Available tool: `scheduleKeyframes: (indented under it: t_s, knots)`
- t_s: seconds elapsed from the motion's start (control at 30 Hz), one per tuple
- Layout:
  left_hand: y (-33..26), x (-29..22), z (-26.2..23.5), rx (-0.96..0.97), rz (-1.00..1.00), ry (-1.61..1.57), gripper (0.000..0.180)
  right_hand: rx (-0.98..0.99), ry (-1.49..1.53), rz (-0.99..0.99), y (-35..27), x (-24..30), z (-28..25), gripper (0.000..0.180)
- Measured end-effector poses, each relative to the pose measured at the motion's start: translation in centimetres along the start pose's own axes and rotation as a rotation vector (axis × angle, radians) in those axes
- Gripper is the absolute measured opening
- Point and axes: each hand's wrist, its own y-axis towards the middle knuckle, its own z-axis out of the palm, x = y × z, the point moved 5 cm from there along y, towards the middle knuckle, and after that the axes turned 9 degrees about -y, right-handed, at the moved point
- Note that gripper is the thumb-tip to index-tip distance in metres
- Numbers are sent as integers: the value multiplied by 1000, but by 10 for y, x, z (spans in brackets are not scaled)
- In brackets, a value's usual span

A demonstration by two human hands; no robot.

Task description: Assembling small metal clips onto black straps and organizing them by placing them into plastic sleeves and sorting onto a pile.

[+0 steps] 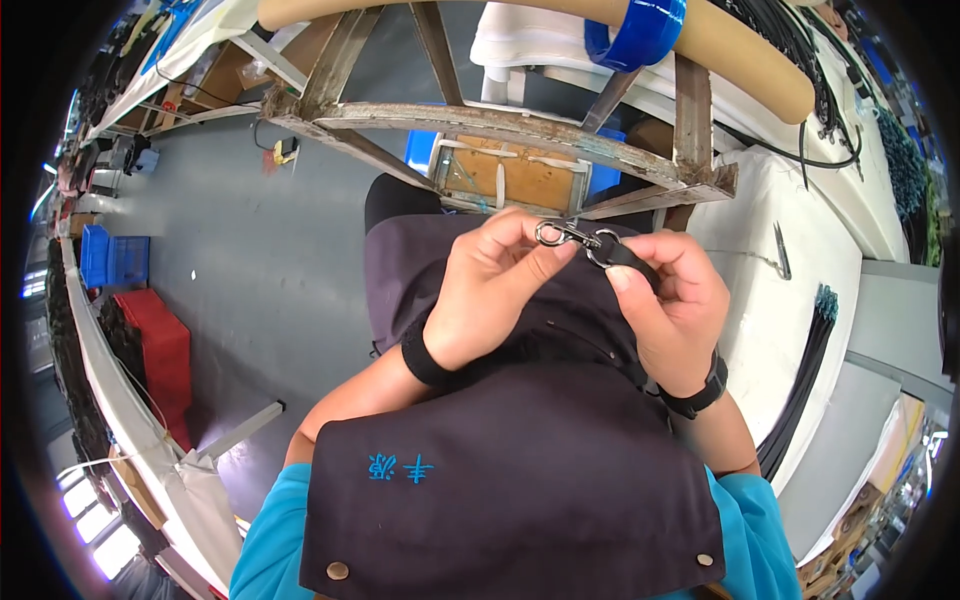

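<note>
Holding a metal snap hook [566,233] at its rounded end: left hand [485,287], thumb and forefinger pinched closed on it. Right hand [684,300] likewise closed in a pinch, gripping a short black strap [634,264] that is looped through a metal ring [606,240] next to the hook. Hook, ring and strap lie roughly in line between the fingertips of both hands, raised over the lap; whether the hook passes through the ring cannot be made out at this scale.

Wrists: black band [424,354] on the left, black watch [697,392] on the right. Dark apron [520,470] covers chest and lap, blue embroidery at one side and a round metal stud near each visible lower corner; blue sleeves [268,535] beneath.

Surroundings: worn metal stand [450,120] ahead of the hands, with a tan tube [745,65] along its top and a roll of blue tape [648,38] around that tube. White-covered worktop [735,245] at right carries a small metal tool [782,250] and, nearer the person, a bundle of black cords [800,385] with teal ends. Far left on the grey floor [270,225]: blue bins [125,258] and a red box [162,350], well apart from the hands.
</note>
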Motion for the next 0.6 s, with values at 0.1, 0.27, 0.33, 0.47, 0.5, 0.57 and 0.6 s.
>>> scheduleKeyframes:
  t_s: [0.1, 0.27, 0.33, 0.47, 0.5, 0.57, 0.6]
  knots:
    - [-13, 0, 6, 17, -103, -196, 6, -27, -107, -54, 5, -3, 5, 18]
    - [-24, -2, 3, 67, -200, -190, 7, -77, -268, -70, 3, -4, 10, 18]
    - [-25, -1, 2, 65, -206, -195, 7, -73, -441, -168, 2, -3, 12, 18]
    - [-26, -6, -1, 53, -169, -60, 7, -64, -453, -150, 3, -3, 12, 19]
    - [-26, -9, -3, 49, -126, 39, 8, -56, -425, -160, 2, -6, 12, 19]
    - [-24, -18, -7, 151, -19, 228, 5, -49, -396, -164, 3, -8, 13, 18]
    - [-24, -23, -7, 249, 94, 417, 3, -67, -322, -117, 4, -11, 13, 17]
